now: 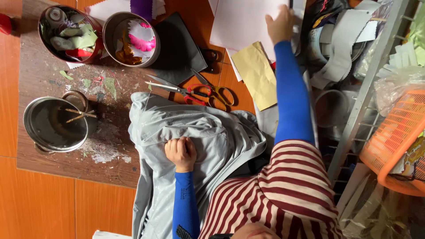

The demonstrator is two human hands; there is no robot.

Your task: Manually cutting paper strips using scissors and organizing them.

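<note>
- The jacket [195,128] under the left hand [180,152] is thin grey cloth, smooth with a slight sheen.
- The sheet [245,20] under the right hand [280,24] is matt white paper.
- The envelope [258,75] is matt yellowish paper.
- The pot [55,125] and the tins [130,39] are dull grey metal.
- The scissors [186,90] have shiny metal blades and red plastic handles.
- The board [53,79] is worn, stained brown wood.
- The floor [40,208] is glossy orange.
- The basket [398,132] is orange plastic mesh.
- The sleeves [292,93] are smooth blue cloth.
</note>
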